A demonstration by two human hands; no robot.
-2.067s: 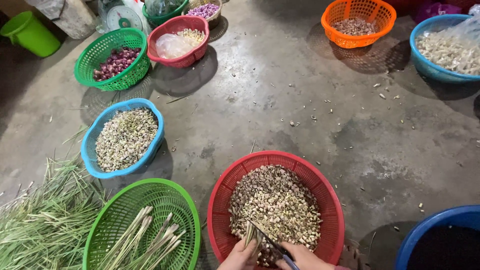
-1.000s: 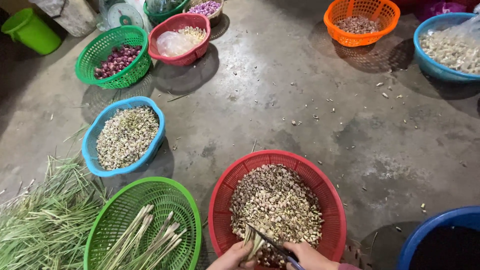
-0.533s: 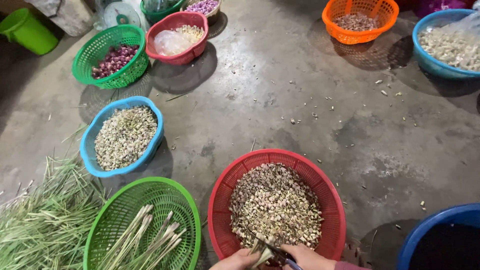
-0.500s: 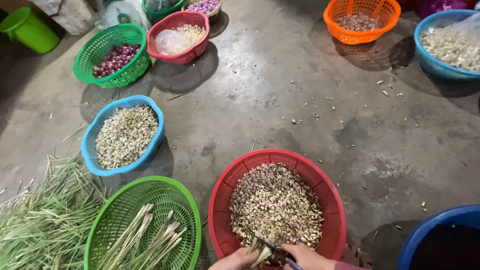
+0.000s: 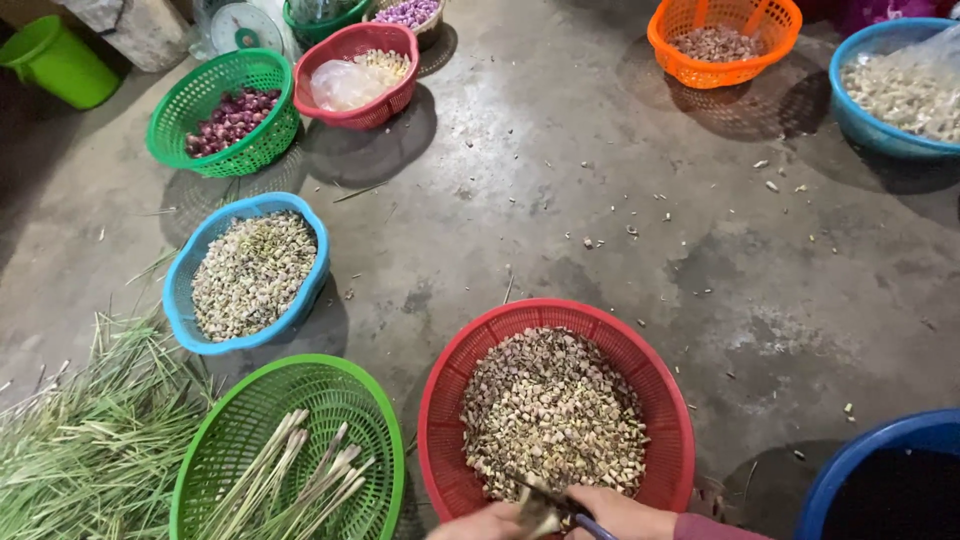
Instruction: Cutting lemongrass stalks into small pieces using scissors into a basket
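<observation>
Honestly, red basket (image 5: 440, 420) looks pretty full of chopped bits, left hand (image 5: 480, 523) gripping stalks, right hand (image 5: 625, 515) probably the knife, loads of stalks (image 5: 290, 480) left.

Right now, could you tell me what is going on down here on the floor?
A person is cutting pale stalks over a red basket full of small chopped pieces. The left hand grips a short bundle of stalks; the right hand works a blue-handled knife against it. A green basket of uncut stalks sits to the left, beside a heap of grassy trimmings. More filled baskets ring the concrete floor.
</observation>
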